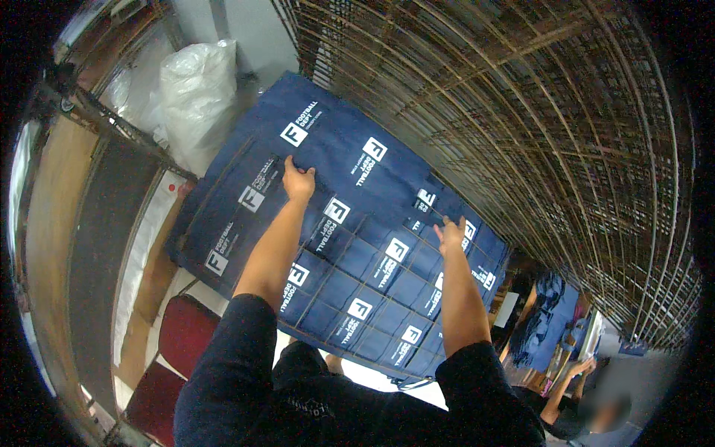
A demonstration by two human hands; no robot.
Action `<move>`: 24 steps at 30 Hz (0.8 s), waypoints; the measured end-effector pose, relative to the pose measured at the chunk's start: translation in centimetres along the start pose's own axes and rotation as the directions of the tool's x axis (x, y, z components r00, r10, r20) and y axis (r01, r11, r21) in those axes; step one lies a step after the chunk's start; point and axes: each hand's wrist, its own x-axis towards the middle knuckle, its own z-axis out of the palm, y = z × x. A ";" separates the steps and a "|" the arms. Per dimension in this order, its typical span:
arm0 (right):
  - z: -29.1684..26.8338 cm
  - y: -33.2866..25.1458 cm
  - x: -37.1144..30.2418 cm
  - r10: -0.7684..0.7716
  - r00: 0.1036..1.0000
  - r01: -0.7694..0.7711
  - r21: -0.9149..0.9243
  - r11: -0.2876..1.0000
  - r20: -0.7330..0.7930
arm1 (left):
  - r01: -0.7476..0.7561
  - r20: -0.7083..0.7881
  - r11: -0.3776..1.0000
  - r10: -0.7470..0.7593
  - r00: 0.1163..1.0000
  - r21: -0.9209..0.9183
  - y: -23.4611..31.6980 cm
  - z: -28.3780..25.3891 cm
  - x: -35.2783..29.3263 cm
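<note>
Dark blue fabric pieces (pixel 339 134) with white prints lie spread over a wire rack shelf (pixel 350 279) in front of me. Thin wires form a grid across the nearer fabric; the far left part lies smooth. My left hand (pixel 299 182) is over the smooth part, index finger stretched forward and thumb apart, at or just above the cloth. To the right, my right hand (pixel 451 235) hovers at the fabric near the rack's right side, its fingers spread. Neither hand visibly holds anything. Whether the fingertips touch the cloth is hard to tell.
Raised wire shelves (pixel 521 112) stand tilted along the far right. A white plastic sack (pixel 197 100) sits at the far left, beside a long bench (pixel 112 253). Dark red chairs (pixel 186 335) are at near left. At lower right another person's arms (pixel 570 384) reach toward a table.
</note>
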 end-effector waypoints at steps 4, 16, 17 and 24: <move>-2.1 2.6 -1.6 -0.103 0.988 0.030 -0.501 0.865 -0.119 | -0.131 -0.075 0.978 0.120 0.990 -0.165 -0.8 -0.6 -1.2; -33.7 17.1 -14.8 -0.089 0.996 0.063 -0.786 0.615 0.010 | -0.097 0.193 0.945 0.164 0.967 -0.313 -8.7 -13.1 -23.7; -40.1 21.2 -13.2 -0.274 0.962 0.144 -0.844 0.517 -0.004 | -0.038 0.274 0.941 0.136 0.952 -0.338 -9.0 -13.3 -26.0; -47.8 13.1 -14.0 -0.270 0.884 0.168 -0.279 0.945 -0.382 | 0.012 0.497 0.942 0.166 0.852 -0.336 -11.0 -14.0 -34.8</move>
